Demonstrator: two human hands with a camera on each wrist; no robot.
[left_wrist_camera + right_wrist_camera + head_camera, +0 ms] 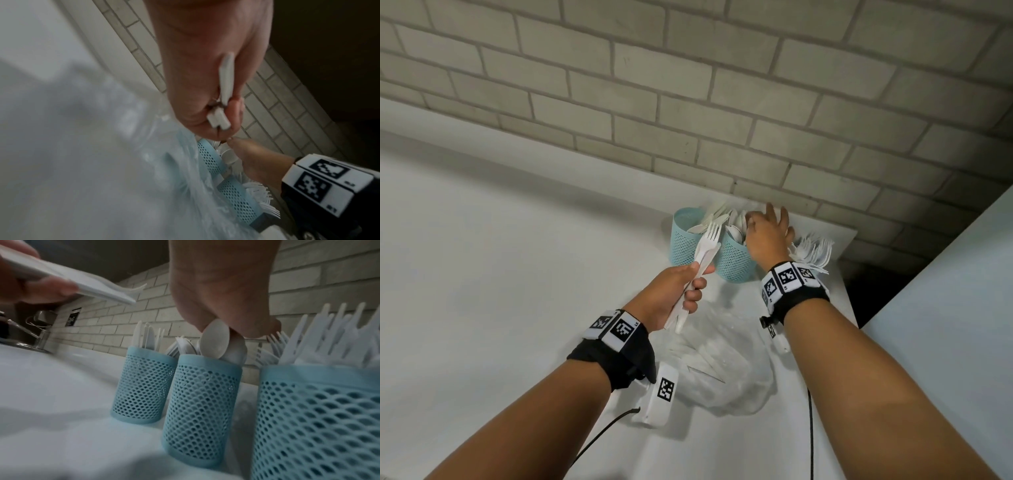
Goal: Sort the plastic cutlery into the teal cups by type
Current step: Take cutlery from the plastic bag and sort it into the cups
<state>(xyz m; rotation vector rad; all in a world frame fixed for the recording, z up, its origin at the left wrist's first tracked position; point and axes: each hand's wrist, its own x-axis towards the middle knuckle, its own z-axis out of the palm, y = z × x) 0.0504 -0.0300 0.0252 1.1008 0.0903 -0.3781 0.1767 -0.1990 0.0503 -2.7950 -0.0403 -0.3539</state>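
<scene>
Grey brick wall (pixel 688 102) stands behind three teal mesh plastic cups (pixel 202 408). Right hand (pixel 768 236) pinches a white plastic spoon (pixel 214 341) over the middle cup. Left hand (pixel 671 296) grips white plastic cutlery (pixel 700 270) nearby.

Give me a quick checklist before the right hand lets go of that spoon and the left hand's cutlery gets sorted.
1. Spoon over the middle cup, which holds spoons: ok.
2. Right hand has the spoon by its bowl, handle down in the cup: ok.
3. Handle reaching the cup's bottom: cannot tell, hidden by the mesh.
4. Left hand grips its bundle firmly: ok.
5. Bundle is one type only: not ok, a fork shows on top beside a plain blade-like piece.
6. Fork cup has room: cannot tell, it looks crowded.
7. More cutlery left in the bag: ok, pieces show through it.
</scene>
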